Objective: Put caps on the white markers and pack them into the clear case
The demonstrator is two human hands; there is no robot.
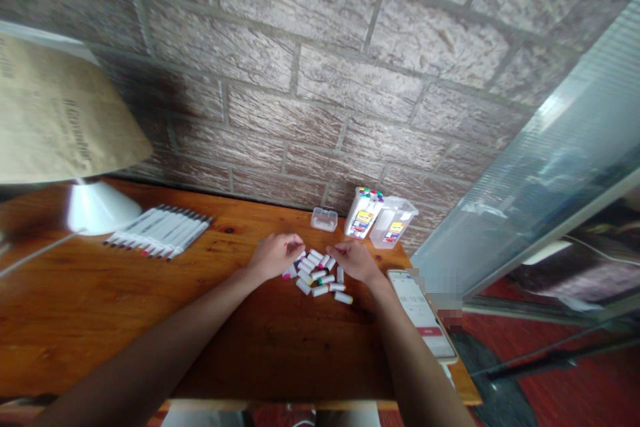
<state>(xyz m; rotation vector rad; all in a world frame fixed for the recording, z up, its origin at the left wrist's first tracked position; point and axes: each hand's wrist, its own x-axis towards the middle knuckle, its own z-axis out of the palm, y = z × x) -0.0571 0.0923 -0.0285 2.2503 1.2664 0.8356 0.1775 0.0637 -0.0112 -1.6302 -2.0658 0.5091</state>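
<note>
On the wooden table, a loose pile of short white marker caps (319,275) with coloured ends lies between my two hands. My left hand (277,255) is at the pile's left edge, fingers curled and thumb drawn in; anything between the fingertips is hidden. From the right, my right hand (356,260) reaches over the pile's upper edge, fingers bent together at the tips, close to a few caps. Whether it grips one is too small to tell. Nearest me, a yellow-ended cap (343,297) lies at the front of the pile.
Capless-looking markers (159,232) lie in a row at left, beside a lamp (100,207). Behind the pile are a small clear lid (324,219), a case full of markers (364,213) and a clear case (393,223). A phone (423,315) lies along the right table edge.
</note>
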